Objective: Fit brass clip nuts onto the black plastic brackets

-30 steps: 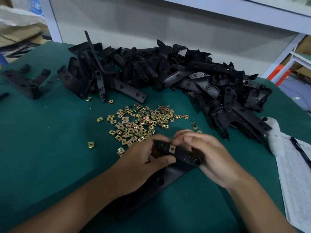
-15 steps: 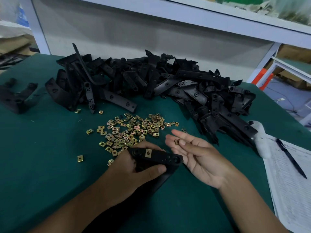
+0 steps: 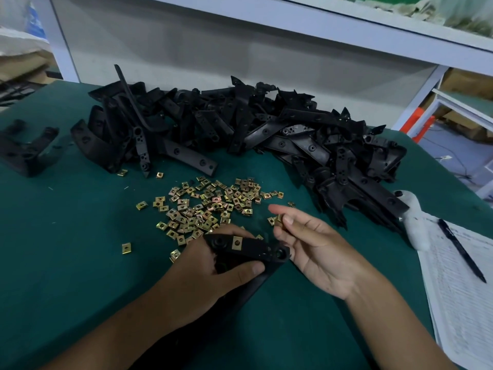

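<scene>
My left hand (image 3: 213, 265) grips a bracket (image 3: 253, 249) low on the table (image 3: 66, 236); one nut (image 3: 236, 242) already sits on it. My right hand (image 3: 314, 247), palm up, pinches a loose nut (image 3: 279, 219) just beside the bracket. It could slip from my fingertips or go on crooked if tilted.

One head-worn camera (wide-angle) looks forward and down, close over the table (image 3: 66, 263).

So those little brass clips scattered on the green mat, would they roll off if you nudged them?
Probably not: the brass clip nuts look flat and square, so they'd likely slide on the green mat. They seem light; the right hand pinches one with fingertips alone.
</scene>
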Demonstrator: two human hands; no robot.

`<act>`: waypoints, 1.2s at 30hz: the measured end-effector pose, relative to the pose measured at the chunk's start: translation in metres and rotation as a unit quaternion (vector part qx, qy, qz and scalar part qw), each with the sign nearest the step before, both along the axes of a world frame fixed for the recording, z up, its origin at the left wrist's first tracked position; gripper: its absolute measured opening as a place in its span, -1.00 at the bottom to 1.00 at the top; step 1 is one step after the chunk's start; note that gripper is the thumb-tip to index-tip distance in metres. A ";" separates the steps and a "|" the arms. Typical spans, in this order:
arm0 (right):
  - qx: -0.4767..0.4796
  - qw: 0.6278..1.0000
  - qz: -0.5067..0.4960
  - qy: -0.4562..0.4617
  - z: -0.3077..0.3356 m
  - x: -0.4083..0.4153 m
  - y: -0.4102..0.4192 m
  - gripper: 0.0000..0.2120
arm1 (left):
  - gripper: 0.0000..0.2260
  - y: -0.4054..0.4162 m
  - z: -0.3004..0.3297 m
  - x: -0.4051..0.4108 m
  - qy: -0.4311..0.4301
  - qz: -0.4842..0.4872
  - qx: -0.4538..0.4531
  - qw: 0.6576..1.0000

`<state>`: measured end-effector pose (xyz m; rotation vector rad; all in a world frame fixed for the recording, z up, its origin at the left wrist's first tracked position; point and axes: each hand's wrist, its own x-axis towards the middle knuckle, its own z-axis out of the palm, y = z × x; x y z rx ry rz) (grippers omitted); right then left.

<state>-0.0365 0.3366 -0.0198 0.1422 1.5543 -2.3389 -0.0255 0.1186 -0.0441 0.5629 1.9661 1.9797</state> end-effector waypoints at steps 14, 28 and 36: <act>0.148 0.982 0.055 0.105 0.007 0.011 -0.009 -0.94 | -0.76 -0.003 -0.007 0.000 0.047 0.019 -0.072 0.996; 0.220 0.967 0.072 0.108 0.009 0.011 -0.003 -0.94 | -0.94 -0.002 -0.001 0.002 0.114 0.024 -0.107 0.987; 0.231 0.956 0.099 0.154 0.009 0.012 0.000 -0.87 | -0.79 -0.004 -0.005 -0.001 0.085 0.028 -0.080 0.993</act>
